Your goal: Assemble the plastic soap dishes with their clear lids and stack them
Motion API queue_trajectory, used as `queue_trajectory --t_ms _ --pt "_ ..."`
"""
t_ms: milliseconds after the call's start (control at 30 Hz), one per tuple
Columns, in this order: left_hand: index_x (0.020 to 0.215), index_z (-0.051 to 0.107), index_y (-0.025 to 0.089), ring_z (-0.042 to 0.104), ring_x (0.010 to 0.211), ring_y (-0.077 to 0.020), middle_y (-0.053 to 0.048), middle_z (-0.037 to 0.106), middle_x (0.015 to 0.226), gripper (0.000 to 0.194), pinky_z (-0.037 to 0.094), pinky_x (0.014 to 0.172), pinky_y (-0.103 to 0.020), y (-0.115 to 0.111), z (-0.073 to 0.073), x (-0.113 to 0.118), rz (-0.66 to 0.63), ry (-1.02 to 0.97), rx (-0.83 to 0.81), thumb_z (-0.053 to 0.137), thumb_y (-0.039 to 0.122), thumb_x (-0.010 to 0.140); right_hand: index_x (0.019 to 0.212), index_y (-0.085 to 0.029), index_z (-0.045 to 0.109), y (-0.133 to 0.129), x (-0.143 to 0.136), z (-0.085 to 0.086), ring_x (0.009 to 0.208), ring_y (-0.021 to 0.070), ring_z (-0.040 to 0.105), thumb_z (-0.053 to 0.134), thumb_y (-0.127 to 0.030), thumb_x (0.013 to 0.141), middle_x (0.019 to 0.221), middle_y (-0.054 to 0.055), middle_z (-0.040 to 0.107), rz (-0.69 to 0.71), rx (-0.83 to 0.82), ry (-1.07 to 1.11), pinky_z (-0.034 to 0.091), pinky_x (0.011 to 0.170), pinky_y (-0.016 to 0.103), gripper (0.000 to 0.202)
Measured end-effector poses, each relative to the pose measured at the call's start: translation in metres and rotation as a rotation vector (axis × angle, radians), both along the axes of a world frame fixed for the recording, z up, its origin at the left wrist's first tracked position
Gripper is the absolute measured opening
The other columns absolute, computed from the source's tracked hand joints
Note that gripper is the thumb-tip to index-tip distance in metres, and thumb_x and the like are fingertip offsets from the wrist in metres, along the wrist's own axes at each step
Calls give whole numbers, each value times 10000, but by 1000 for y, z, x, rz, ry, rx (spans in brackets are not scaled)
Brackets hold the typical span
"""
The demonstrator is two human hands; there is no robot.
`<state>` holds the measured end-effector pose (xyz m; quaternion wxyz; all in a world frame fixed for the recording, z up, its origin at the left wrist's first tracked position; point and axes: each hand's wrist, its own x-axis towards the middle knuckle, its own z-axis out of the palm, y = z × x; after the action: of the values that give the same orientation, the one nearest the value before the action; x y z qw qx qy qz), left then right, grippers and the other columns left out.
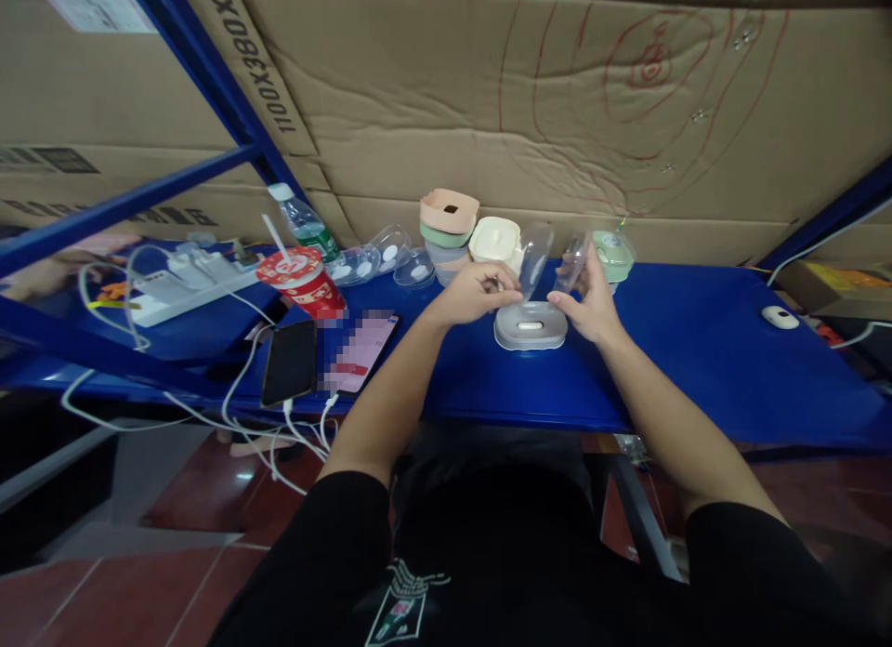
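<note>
Left hand: Was seen [480,292] apart from the right, with thumb and fingertips seemingly closed on the lower edge of a tilted clear cover [536,257].
Right hand: Was raised [592,298] with thumb in front and fingers behind, apparently pinching a second clear piece [572,261]; blurred, so exact grip hard to tell.
Grey box: Sat [516,336] on the blue table [697,349], just below and between both hands, with a small pale oval [531,325] on top.
Step in hand: Looked like handling two thin transparent parts over the box, judging by the raised pinches; could not be told whether joined or parted.
Next move: Seemed to call for light fingertip pressure, level wrists and a clear view of the rims, since likely to flex or slip.
Nearby boxes: Stood behind, with the peach box [450,210] atop the green box [446,236], the cream box [493,240] beside, and the pale green box [613,255] behind the right hand.
Loose lids: Lay [416,271] left of the stack, near the red cup [303,283].
</note>
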<state>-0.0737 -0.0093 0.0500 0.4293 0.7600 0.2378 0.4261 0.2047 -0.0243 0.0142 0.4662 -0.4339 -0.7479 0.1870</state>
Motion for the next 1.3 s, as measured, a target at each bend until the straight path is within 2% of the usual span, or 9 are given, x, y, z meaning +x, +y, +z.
queue_trajectory --t_ms 67,200,333,533,733,800,933,1133,1300 --pt "763 644 178 581 639 -73 -100 830 1058 382 411 549 -206 6 6 -18 50 1 -45 938 418 807 1900 -333 117 1 13 4 1499 528 601 745 -981 819 1720 206 529 -21 7 -181 514 1231 765 1408" --pt "746 623 198 468 551 -71 -64 823 875 166 321 511 -211 16 16 -54 170 133 -218 786 224 772 1854 -245 375 1 26 3 1451 517 633 829 -875 819 1594 218 638 93 -67 -486 492 1263 744 1294" --pt "752 640 190 404 484 -66 -48 814 792 66 279 501 -231 24 17 -71 319 266 -373 692 163 782 1793 -243 507 3 18 -8 1453 501 638 840 -797 856 1598 214 651 210 -109 -579 505 1253 725 1139" --pt "991 815 179 493 501 -114 -54 814 772 160 346 529 -267 36 7 -82 447 477 -470 671 244 967 1798 -293 497 7 11 -17 1510 488 606 854 -757 872 1651 187 616 276 -113 -583 477 1288 722 1096" --pt "869 804 192 729 724 -203 -98 870 986 329 547 701 -300 46 -3 -98 638 887 -325 638 410 1049 1790 -341 507 7 15 -17 1533 462 592 884 -768 851 1660 164 598 323 -131 -522 457 1313 710 1098" --pt "966 837 205 810 950 -274 -115 881 1106 369 593 843 -323 44 -2 -97 701 1017 -255 617 484 1069 1786 -355 511 8 15 -17 1554 458 574 897 -779 837 1677 154 584 332 -134 -515 443 1324 701 1109" --pt "1159 863 199 791 1261 -381 -183 856 1296 493 594 1064 -420 35 6 -87 775 1161 -206 576 592 1079 1791 -391 496 10 16 -20 1574 457 552 927 -792 800 1708 130 558 340 -148 -515 419 1340 690 1153" --pt "1227 858 200 761 1337 -400 -194 832 1372 614 587 1102 -430 20 16 -67 702 1211 -121 538 701 1075 1813 -406 447 11 18 -23 1563 477 537 947 -753 797 1702 143 545 359 -146 -536 409 1330 723 1185" --pt "1063 849 194 769 1264 -383 -183 860 1227 541 590 1044 -419 11 12 -50 642 1182 29 587 666 1078 1829 -368 426 7 13 -20 1483 480 590 931 -778 781 1627 157 578 290 -139 -609 486 1273 699 1233"
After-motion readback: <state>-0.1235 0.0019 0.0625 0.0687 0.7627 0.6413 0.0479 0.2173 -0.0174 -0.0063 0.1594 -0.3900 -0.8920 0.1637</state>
